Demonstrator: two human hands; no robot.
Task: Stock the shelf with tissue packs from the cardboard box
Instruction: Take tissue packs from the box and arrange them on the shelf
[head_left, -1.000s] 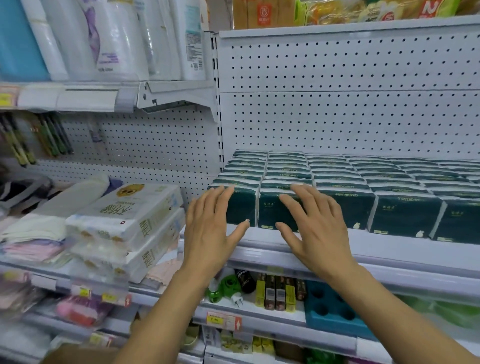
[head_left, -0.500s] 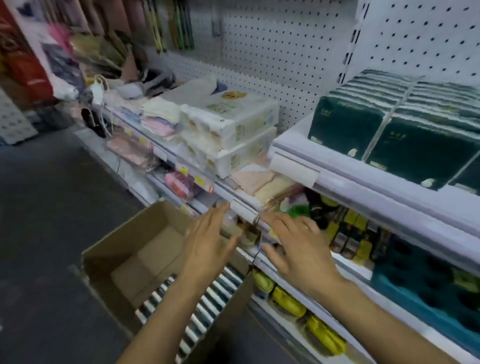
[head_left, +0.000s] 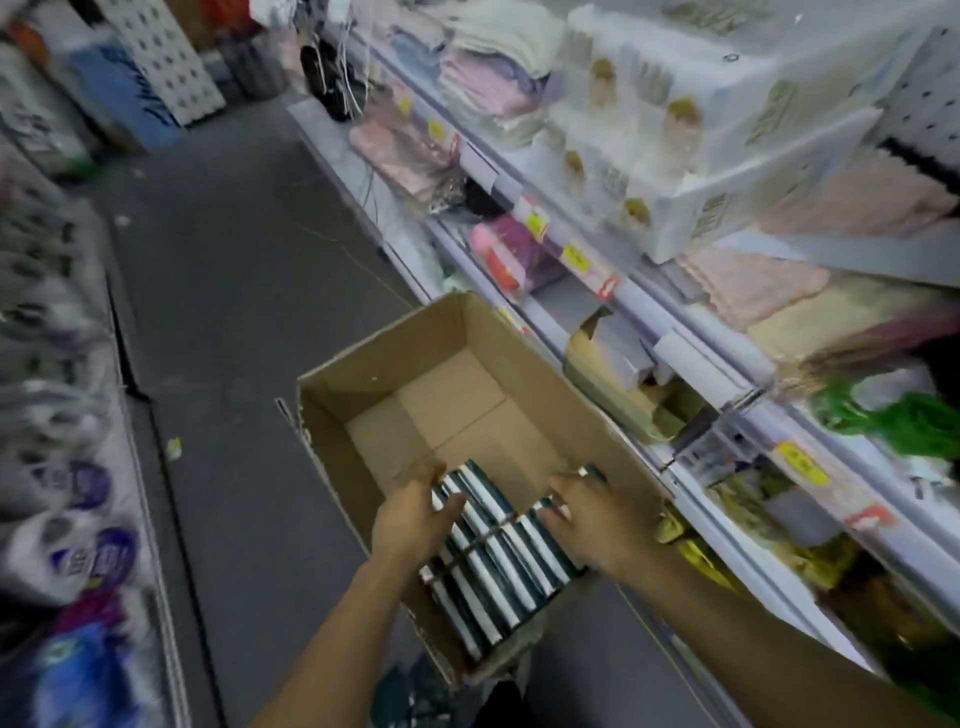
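Note:
The open cardboard box (head_left: 524, 358) stands on the floor against the shelving. Its far half shows bare bottom. In the near half, dark green tissue packs (head_left: 493, 564) with white edges stand on end in rows. My left hand (head_left: 413, 517) presses the left side of a group of these packs, thumb over their tops. On the right side of the same group lies my right hand (head_left: 595, 525), a ring on one finger, fingers curled over the tops. The packs sit inside the box. The upper shelf with the stocked green packs is out of view.
Store shelving (head_left: 691, 332) runs along the right with yellow price tags, folded cloths and large white paper bundles (head_left: 691, 156). More wrapped goods (head_left: 62, 519) line the left side. The grey aisle floor (head_left: 223, 270) lies between them.
My gaze swung from the upper shelf down to the floor. Both hands left the stocked green packs, dropped past the lower shelves and now clasp packs inside the box.

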